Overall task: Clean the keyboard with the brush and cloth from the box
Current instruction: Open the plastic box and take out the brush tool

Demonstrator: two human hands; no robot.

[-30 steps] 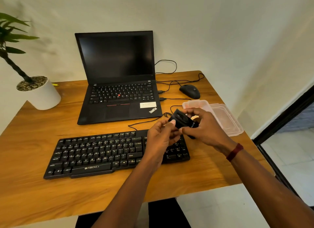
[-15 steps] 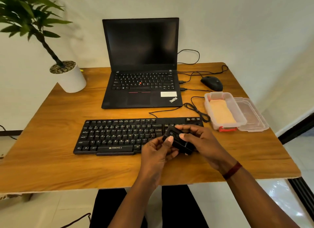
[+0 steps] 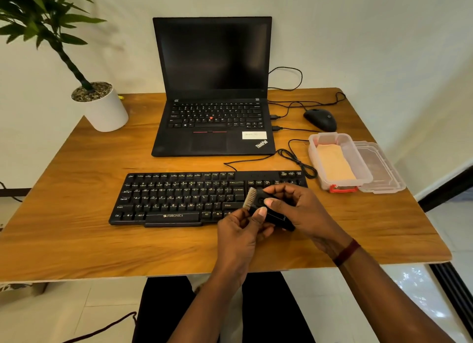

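Box (image 3: 313, 153) w/ cloth (image 3: 334, 162), lid (image 3: 381, 168) beside

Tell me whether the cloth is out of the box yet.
No, the peach cloth lies inside the open clear box beside the keyboard.

- The left hand (image 3: 239, 231) is raised in front of the body with its fingers curled. Its thumb tip presses flat on the near side of the brush (image 3: 272, 216).
- The right hand (image 3: 304, 212) meets it from the right, back of the hand up. Its fingers curl over the far side of the brush, and its thumb lies on top, just beside the left thumb.
- Both forearms are bare and converge from the lower edge, the right one slanting in from the lower right corner.
- A dark red band (image 3: 346, 252) circles the right wrist.
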